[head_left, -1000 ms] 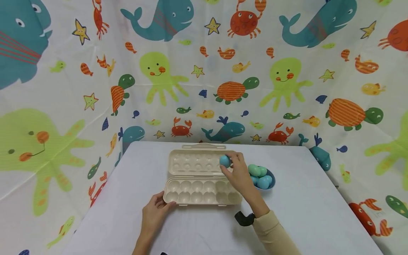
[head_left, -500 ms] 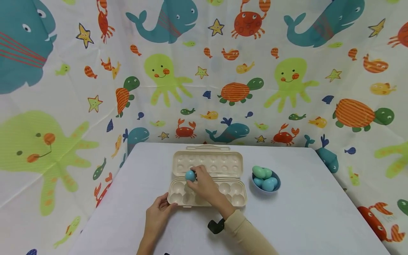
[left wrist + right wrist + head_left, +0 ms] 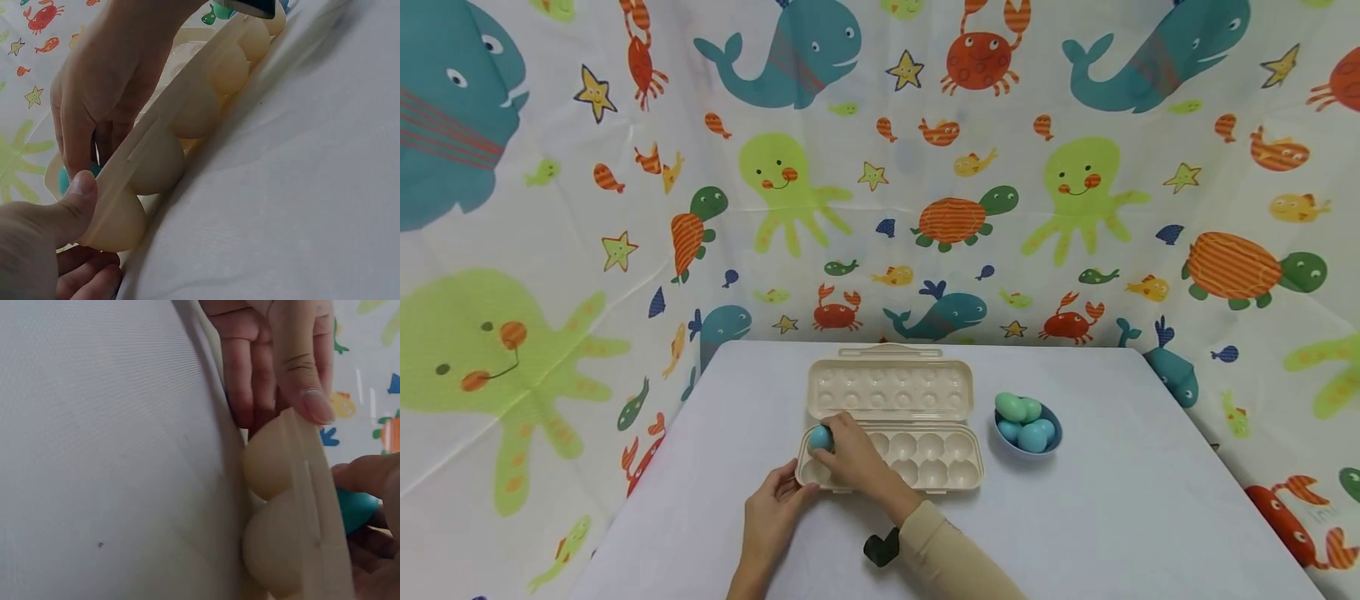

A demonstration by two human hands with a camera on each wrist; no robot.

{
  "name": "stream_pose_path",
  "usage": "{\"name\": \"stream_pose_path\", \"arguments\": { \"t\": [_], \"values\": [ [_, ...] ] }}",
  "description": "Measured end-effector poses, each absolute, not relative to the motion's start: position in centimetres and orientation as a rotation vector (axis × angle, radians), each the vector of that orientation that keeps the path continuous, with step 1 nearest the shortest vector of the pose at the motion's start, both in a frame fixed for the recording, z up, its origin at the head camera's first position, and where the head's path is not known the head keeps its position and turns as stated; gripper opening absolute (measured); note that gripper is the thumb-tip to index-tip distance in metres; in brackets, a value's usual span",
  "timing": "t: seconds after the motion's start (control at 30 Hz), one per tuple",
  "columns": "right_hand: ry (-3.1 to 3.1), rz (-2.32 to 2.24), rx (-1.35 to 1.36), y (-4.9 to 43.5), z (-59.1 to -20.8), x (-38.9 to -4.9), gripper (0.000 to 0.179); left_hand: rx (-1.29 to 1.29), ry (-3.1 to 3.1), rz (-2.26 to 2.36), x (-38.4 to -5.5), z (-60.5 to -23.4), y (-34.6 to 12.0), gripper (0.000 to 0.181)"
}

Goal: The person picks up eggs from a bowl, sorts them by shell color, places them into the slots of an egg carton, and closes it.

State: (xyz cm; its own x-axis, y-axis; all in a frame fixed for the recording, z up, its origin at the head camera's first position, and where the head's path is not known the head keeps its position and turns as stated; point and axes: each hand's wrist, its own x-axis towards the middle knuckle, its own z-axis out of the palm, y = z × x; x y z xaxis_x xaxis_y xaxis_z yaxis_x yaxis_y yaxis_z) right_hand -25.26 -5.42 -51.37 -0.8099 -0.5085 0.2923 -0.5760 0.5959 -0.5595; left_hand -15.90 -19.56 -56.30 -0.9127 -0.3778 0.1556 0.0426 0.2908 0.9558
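Note:
A beige plastic egg carton [image 3: 917, 490] lies on the table with its lid [image 3: 891, 367] folded back, away from the person. My right hand [image 3: 853, 458] pinches a blue egg [image 3: 820, 438] at the back-left cup; whether the egg touches the cup's bottom is hidden. In the right wrist view, the egg [image 3: 356, 509] shows between thumb and fingers just past the carton's rim. My left hand [image 3: 772, 512] grips the carton's front-left corner. Its thumb [image 3: 82, 187] lies on the rim, with fingers underneath. The other cups in view hold nothing.
Right of the carton stands a blue bowl [image 3: 1028, 455] with several eggs, green ones [image 3: 1011, 407] on top and blue ones [image 3: 1032, 437] below. White cloth [image 3: 1120, 500] covers the table. Behind hangs a curtain [image 3: 910, 250] printed with sea animals. A black device [image 3: 882, 547] sits at my right wrist.
My right hand has carried the blue egg from above the right side of the lid leftward and down to the back-left cup. My left hand has stayed on the carton's corner.

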Motion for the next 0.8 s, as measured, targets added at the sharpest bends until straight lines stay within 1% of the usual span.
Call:
{"name": "stream_pose_path", "arguments": {
  "t": [0.23,0.57,0.8],
  "values": [
    [-2.725,0.906,0.924,-5.8,-52.3,-25.2,0.045,0.289,-2.191,-1.678,-15.8,-56.1,-19.4,0.057],
    [-2.664,0.711,0.92,-5.7,-53.0,-25.3,0.04,0.234,-2.194,-1.66,-16.2,-56.3,-19.2,0.057],
    [-2.661,0.641,0.933,-6.0,-53.1,-25.2,0.044,0.275,-2.223,-1.605,-16.3,-56.5,-19.5,0.054]
  ]
}}
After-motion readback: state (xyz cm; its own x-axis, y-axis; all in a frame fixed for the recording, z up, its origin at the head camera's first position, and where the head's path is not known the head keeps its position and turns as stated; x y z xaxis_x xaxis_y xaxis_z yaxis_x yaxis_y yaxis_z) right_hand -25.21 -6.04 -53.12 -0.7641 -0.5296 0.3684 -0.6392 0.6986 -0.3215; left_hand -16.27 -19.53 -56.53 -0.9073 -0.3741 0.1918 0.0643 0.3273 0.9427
